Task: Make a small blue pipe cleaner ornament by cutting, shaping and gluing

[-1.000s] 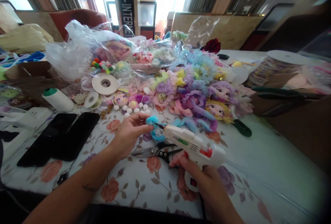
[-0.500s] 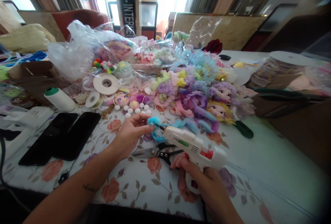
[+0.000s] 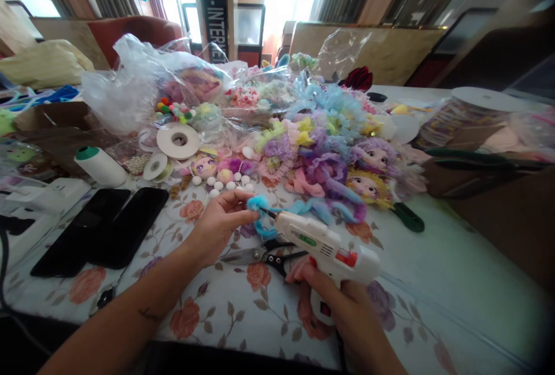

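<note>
Above the floral tablecloth [image 3: 243, 311], the left hand [image 3: 217, 226] pinches a blue fuzzy pipe cleaner [image 3: 259, 207] between thumb and fingertips, presenting it to the nozzle of the white hot glue gun [image 3: 325, 243], which the right hand [image 3: 342, 300] grips closed around its handle, scissors [image 3: 264, 255] lying just below.

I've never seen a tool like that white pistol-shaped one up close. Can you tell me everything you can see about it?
The glue gun is white plastic, pistol-shaped, with a green label on its barrel and a red patch near the rear. The right hand grips its handle, a finger at the trigger. It is held low over the flowered tablecloth, barrel tilted up to the left. Its dark nozzle tip meets a fluffy blue piece pinched by the left hand. Scissors lie just beneath it.
</note>
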{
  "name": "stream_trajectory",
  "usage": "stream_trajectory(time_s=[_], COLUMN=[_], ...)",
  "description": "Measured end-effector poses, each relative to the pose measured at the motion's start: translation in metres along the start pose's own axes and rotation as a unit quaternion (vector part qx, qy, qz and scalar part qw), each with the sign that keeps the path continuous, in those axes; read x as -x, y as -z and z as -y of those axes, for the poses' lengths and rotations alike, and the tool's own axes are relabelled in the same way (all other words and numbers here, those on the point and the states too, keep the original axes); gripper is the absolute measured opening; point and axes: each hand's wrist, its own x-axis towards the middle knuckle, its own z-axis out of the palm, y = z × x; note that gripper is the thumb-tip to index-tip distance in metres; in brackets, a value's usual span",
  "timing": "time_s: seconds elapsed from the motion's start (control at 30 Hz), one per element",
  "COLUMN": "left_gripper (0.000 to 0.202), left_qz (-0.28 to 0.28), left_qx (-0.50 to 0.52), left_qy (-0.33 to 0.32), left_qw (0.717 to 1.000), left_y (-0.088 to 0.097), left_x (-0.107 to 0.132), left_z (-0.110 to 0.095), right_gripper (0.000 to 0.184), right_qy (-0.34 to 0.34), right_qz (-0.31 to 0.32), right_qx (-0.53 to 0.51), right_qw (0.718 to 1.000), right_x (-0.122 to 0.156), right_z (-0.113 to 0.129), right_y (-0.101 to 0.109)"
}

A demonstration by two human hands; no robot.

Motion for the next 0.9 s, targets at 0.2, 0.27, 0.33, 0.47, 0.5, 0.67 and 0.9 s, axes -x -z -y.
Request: stream_trajectory(time_s=[0.2,0.27,0.33,0.47,0.5,0.67,0.9], left_gripper=[0.029,0.028,0.028,0.028,0.028,0.029,0.029], left_qz=[0.011,0.014,0.015,0.014,0.014,0.008,0.004], left_qx=[-0.009,-0.012,-0.014,-0.016,-0.016,-0.014,-0.008], left_qy=[0.004,0.001,-0.001,0.000,0.000,-0.001,-0.001], left_qw=[1.000,1.000,1.000,1.000,1.000,1.000,1.000], left_y=[0.0006,0.0008,0.0010,0.0011,0.0011,0.0005,-0.0008], left_x=[-0.0006,-0.0008,-0.0008,-0.0006,-0.0005,-0.0005,-0.0001], left_z=[0.0010,0.0012,0.0014,0.0013,0.0013,0.0015,0.0004], right_gripper=[0.038,0.038,0.038,0.038,0.038,0.038,0.038], right_qy=[-0.018,-0.018,-0.018,-0.022,-0.022,-0.021,-0.027], right_qz=[0.004,0.006,0.004,0.004,0.006,0.006,0.003], right_qx=[-0.002,0.004,0.009,0.012,0.013,0.013,0.004], right_qw=[1.000,1.000,1.000,1.000,1.000,1.000,1.000], right_x=[-0.0005,-0.0006,-0.0005,0.0001,0.0002,-0.0003,-0.0009], right_z=[0.0009,0.0012,0.0016,0.0024,0.0026,0.0021,0.0009], right_y=[0.0010,0.0011,0.0011,0.0010,0.0010,0.0016,0.0015])
